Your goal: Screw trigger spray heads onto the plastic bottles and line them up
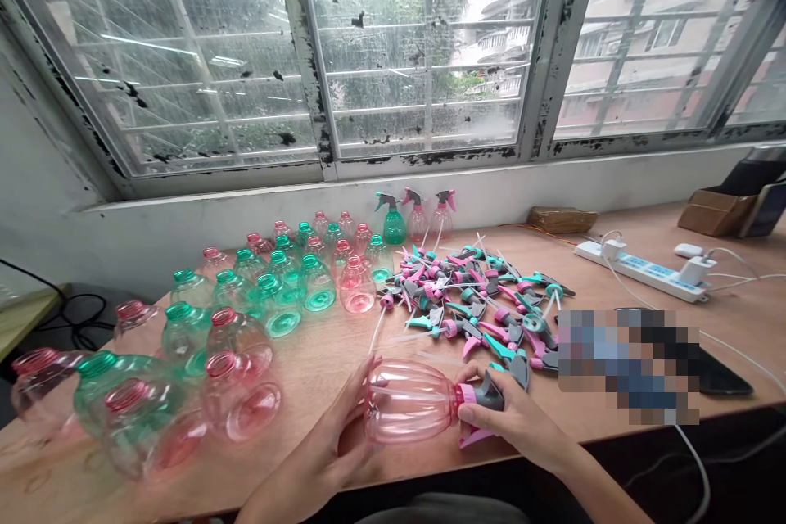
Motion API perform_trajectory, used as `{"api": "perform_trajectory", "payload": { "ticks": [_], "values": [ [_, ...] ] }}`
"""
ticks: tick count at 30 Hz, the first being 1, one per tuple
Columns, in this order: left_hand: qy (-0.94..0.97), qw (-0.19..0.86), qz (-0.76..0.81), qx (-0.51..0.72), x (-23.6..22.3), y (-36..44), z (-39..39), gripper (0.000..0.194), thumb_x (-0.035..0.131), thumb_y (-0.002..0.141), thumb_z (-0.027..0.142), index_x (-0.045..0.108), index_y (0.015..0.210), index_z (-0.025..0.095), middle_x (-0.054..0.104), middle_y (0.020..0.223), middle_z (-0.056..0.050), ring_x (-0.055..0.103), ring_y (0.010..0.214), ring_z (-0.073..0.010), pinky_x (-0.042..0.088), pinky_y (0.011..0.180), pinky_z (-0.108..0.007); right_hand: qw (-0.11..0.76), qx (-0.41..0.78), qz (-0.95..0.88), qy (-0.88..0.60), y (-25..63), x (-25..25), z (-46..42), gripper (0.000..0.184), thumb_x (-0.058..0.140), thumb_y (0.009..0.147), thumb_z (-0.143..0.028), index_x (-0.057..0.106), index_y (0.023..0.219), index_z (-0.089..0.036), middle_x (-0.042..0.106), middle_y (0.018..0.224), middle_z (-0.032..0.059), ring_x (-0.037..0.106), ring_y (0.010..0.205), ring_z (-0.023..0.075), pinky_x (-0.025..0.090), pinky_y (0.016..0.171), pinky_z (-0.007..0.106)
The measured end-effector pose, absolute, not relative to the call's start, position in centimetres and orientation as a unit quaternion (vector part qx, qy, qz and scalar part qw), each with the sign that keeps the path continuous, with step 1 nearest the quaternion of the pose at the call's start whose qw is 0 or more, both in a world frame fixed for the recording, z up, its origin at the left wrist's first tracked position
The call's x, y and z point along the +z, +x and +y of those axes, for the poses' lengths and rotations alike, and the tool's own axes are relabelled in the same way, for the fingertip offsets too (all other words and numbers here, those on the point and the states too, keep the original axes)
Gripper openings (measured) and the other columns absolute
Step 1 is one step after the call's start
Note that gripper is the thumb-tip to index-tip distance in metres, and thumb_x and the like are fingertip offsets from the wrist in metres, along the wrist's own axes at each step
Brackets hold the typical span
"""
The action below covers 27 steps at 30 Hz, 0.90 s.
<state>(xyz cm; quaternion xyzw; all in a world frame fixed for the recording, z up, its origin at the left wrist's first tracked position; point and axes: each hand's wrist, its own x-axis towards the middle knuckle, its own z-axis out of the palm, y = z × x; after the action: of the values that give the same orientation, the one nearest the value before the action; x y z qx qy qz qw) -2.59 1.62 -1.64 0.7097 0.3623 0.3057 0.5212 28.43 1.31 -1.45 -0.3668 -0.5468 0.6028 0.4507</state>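
A clear pink spray bottle (410,403) lies on its side between my hands, above the table's front edge. My left hand (335,430) is closed around its base end, thumb below and fingers above. At the neck, my right hand (512,413) grips the pink collar and grey spray head (490,393), which sits on the bottle's mouth. The pink trigger (477,439) points down toward the edge. Whether the collar is fully tight, I cannot tell. Just beyond my hands lies a pile of loose spray heads (470,295) in pink, teal and grey, with white tubes.
Several open pink and green bottles (268,299) stand on the table (319,393) at left. Three bottles with spray heads (416,217) stand by the wall. At right are a power strip (642,270) with cables, a brown package (562,219), a cardboard box (715,211) and a blurred-out patch.
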Motion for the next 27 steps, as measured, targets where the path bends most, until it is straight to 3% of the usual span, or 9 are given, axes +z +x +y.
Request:
{"api": "perform_trajectory", "payload": {
  "ticks": [6,11,14,18,24,27],
  "values": [
    [0.665,0.586,0.341,0.312,-0.9,-2.2,1.3,0.093,0.070,0.095,0.041,0.006,0.162,0.046,0.014,0.176,0.002,0.018,0.160,-0.0308,0.021,0.131,-0.050,0.453,0.604,-0.545,-0.365,28.5,-1.7,1.3,0.039,0.088,0.082,-0.046,0.063,0.098,-0.021,0.075,0.077,-0.0026,0.072,0.072,0.0177,0.059,0.072,0.026],
    [0.651,0.605,0.332,0.316,0.5,-1.6,1.1,0.082,0.074,0.093,0.037,0.027,0.160,0.041,0.027,0.173,-0.002,0.023,0.159,-0.0324,0.023,0.130,-0.050,0.451,0.607,-0.542,-0.366,28.6,-2.1,1.6,0.041,0.088,0.080,-0.048,0.063,0.097,-0.021,0.072,0.075,-0.0033,0.070,0.070,0.0171,0.058,0.070,0.026],
    [0.655,0.591,0.344,0.322,0.3,-1.5,1.1,0.080,0.075,0.092,0.037,0.030,0.157,0.046,0.027,0.173,0.000,0.031,0.156,-0.0326,0.029,0.128,-0.051,0.456,0.593,-0.544,-0.379,28.6,-2.2,1.7,0.041,0.088,0.080,-0.051,0.065,0.095,-0.020,0.071,0.076,-0.0019,0.070,0.071,0.0187,0.057,0.067,0.027],
    [0.664,0.560,0.364,0.336,-0.6,-1.8,1.2,0.077,0.073,0.093,0.041,0.029,0.156,0.049,0.024,0.174,0.001,0.034,0.155,-0.0303,0.034,0.126,-0.048,0.459,0.591,-0.542,-0.381,28.6,-2.3,1.6,0.043,0.087,0.079,-0.053,0.066,0.094,-0.019,0.071,0.075,-0.0015,0.070,0.071,0.0198,0.058,0.067,0.029],
    [0.682,0.546,0.354,0.334,-0.8,-2.2,1.2,0.092,0.078,0.089,0.038,0.019,0.159,0.049,0.028,0.172,-0.001,0.037,0.153,-0.0307,0.031,0.127,-0.051,0.450,0.606,-0.545,-0.364,28.4,-2.0,1.4,0.041,0.087,0.080,-0.050,0.063,0.093,-0.020,0.075,0.077,-0.0003,0.072,0.071,0.0201,0.060,0.070,0.030],
    [0.688,0.545,0.356,0.320,-0.6,-2.2,1.2,0.091,0.080,0.088,0.035,0.023,0.159,0.046,0.037,0.168,-0.004,0.046,0.148,-0.0317,0.036,0.124,-0.054,0.443,0.612,-0.551,-0.353,28.4,-1.9,1.4,0.039,0.085,0.082,-0.050,0.062,0.092,-0.020,0.075,0.077,0.0007,0.072,0.071,0.0207,0.061,0.069,0.031]
  ]
}}
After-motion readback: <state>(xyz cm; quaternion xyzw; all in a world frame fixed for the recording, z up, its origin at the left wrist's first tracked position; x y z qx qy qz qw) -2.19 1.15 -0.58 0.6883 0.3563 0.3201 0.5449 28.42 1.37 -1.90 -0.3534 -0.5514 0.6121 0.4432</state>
